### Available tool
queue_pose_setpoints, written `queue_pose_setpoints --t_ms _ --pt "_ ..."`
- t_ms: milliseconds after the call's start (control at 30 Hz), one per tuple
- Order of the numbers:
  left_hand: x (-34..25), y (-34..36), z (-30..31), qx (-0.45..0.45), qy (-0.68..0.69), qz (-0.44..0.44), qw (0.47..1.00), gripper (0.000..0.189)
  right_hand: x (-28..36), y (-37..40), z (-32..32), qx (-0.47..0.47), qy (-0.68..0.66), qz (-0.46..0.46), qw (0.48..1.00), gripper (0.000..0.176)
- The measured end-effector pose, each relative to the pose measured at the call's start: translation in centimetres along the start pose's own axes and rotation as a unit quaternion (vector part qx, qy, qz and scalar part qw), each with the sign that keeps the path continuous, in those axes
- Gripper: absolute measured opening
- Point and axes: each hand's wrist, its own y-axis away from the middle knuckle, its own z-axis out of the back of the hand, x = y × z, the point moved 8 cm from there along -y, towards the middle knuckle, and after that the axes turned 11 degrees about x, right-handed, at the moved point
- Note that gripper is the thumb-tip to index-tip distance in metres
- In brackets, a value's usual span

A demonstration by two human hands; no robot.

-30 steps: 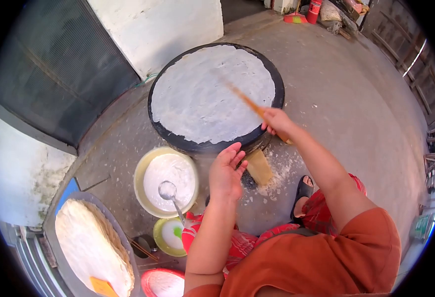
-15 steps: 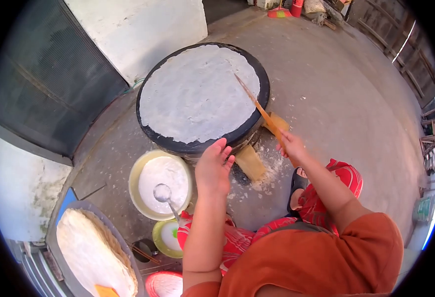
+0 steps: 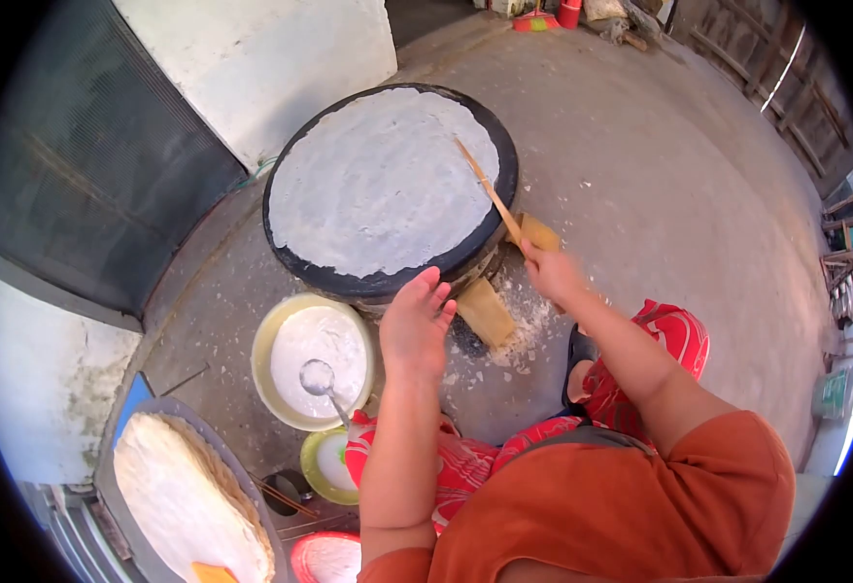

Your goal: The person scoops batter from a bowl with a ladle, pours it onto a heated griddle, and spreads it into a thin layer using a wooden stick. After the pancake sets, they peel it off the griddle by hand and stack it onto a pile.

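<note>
A thin white crepe (image 3: 378, 180) covers most of the big round black griddle (image 3: 344, 282). My right hand (image 3: 555, 276) is closed around a long wooden spreader stick (image 3: 488, 185), whose far end lies over the crepe's right side. At the griddle's front edge my left hand (image 3: 417, 316) is raised, fingers apart and holding nothing. Below it to the left stands a pale bowl (image 3: 263, 374) of white batter, with a metal ladle (image 3: 318, 376) resting in it.
A grey tray (image 3: 252, 496) at lower left carries a stack of thin flatbreads (image 3: 188, 496). Nearby are a small green bowl (image 3: 349, 497) and a red bowl (image 3: 300, 559). Yellow blocks (image 3: 487, 313) sit by the griddle, amid crumbs. A white wall (image 3: 261, 68) rises behind.
My right hand has moved slightly left and up, bringing the stick with it. The left hand has barely moved. The whole view has shifted a little.
</note>
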Motion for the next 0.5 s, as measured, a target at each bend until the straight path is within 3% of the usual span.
queue_pose_setpoints --t_ms 33,100,167,200,267,300,367,400,433,500 --pt "-0.1 0.1 0.1 -0.001 0.002 -0.002 1.0 0.027 0.5 1.0 -0.4 0.001 0.002 0.003 1.0 0.037" --pt "0.0 0.3 0.0 0.006 0.006 0.002 1.0 0.027 0.9 3.9 -3.9 0.106 -0.183 -0.002 0.977 0.037" --pt "0.1 0.3 0.0 0.016 0.017 0.0 1.0 0.026 2.3 5.8 -6.7 -0.03 -0.189 0.272 0.943 0.039" --pt "0.2 0.4 -0.1 0.027 0.027 0.0 0.999 0.026 4.1 6.7 -6.3 -0.019 -0.189 0.279 0.941 0.039" --pt "0.3 0.3 -0.5 0.027 0.036 -0.005 0.999 0.025 6.7 8.2 -9.9 0.265 -0.348 0.125 0.891 0.036" --pt "0.3 0.3 -0.4 0.038 0.036 -0.006 0.999 0.024 8.5 8.3 -10.6 0.292 -0.344 0.131 0.882 0.036" --pt "0.7 -0.1 0.0 0.04 0.027 -0.009 0.999 0.022 11.2 7.3 -13.0 0.362 -0.2 0.103 0.905 0.031" --pt "0.5 -0.1 0.4 0.023 0.031 -0.022 0.999 0.022 11.2 5.4 -16.3 0.238 -0.153 0.278 0.918 0.029" --pt "0.4 0.0 0.4 0.018 0.028 -0.015 0.999 0.021 12.7 4.8 -17.6 0.249 -0.152 0.289 0.912 0.029" --pt "0.4 0.1 0.3 0.007 0.028 -0.012 1.0 0.02 14.4 3.0 -21.0 0.375 -0.343 0.129 0.852 0.052"
